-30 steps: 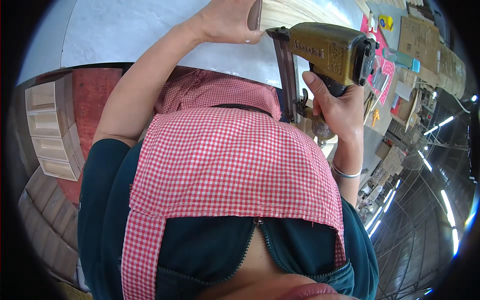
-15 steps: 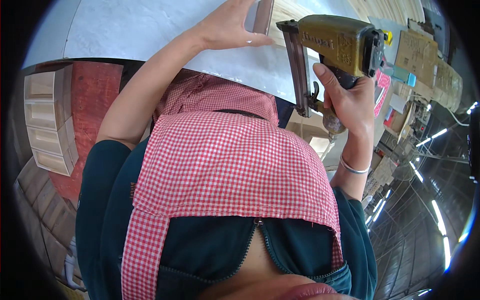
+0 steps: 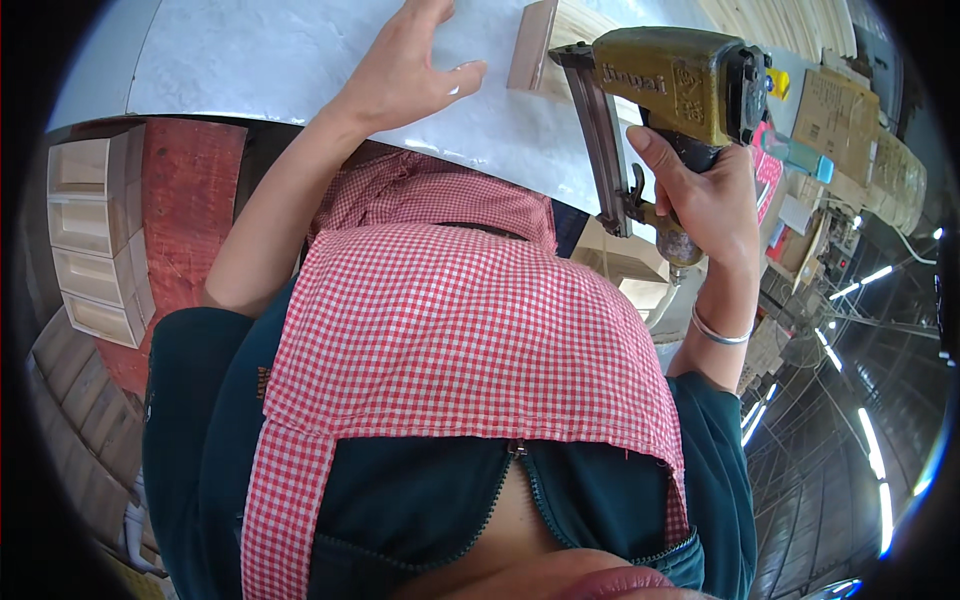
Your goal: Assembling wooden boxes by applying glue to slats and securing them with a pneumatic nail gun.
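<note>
Olive-yellow pneumatic nail gun is gripped in the right hand just beside a pale wooden block on the white bench, left hand spread flat nearby; positioning judged underway, nose alignment needed next.

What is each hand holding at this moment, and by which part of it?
The right hand holds the yellow nail gun by its dark handle, fingers wrapped around it. The left hand holds nothing; it lies open on the white tabletop beside a wooden piece.
</note>
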